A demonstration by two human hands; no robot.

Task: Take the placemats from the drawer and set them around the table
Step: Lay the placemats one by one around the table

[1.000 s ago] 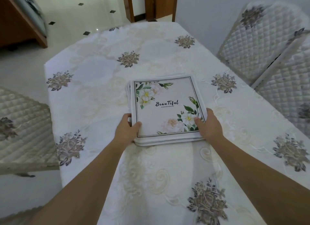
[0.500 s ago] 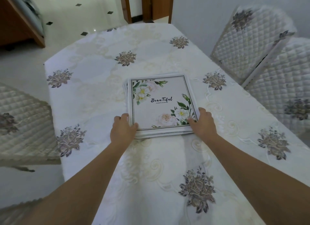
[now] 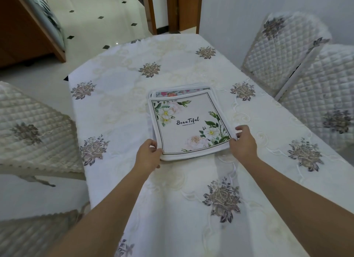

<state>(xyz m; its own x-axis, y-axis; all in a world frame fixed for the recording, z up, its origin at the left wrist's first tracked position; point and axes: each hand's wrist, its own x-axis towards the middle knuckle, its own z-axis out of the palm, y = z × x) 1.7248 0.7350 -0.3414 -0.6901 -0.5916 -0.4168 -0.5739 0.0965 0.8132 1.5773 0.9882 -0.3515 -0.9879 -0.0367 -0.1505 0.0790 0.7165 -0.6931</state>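
A stack of square placemats (image 3: pixel 182 92) lies in the middle of the table (image 3: pixel 118 107), which is covered with a white flowered cloth. The top placemat (image 3: pixel 189 126) is white with a dark border, painted flowers and the word "Beautiful". It sits shifted toward me, so a strip of the mat beneath with a pink flower print shows at the far edge. My left hand (image 3: pixel 148 154) pinches the top mat's near left corner. My right hand (image 3: pixel 243 143) pinches its near right corner.
Two quilted white chairs (image 3: pixel 283 65) stand along the table's right side against the wall. Another quilted chair (image 3: pixel 32 130) stands at the left, and a chair back (image 3: pixel 38 231) shows at the lower left. Tiled floor and a doorway lie beyond the far end.
Both hands have taken the top placemat by its near corners and drawn it toward me off the stack, uncovering the far edge of the mat below.
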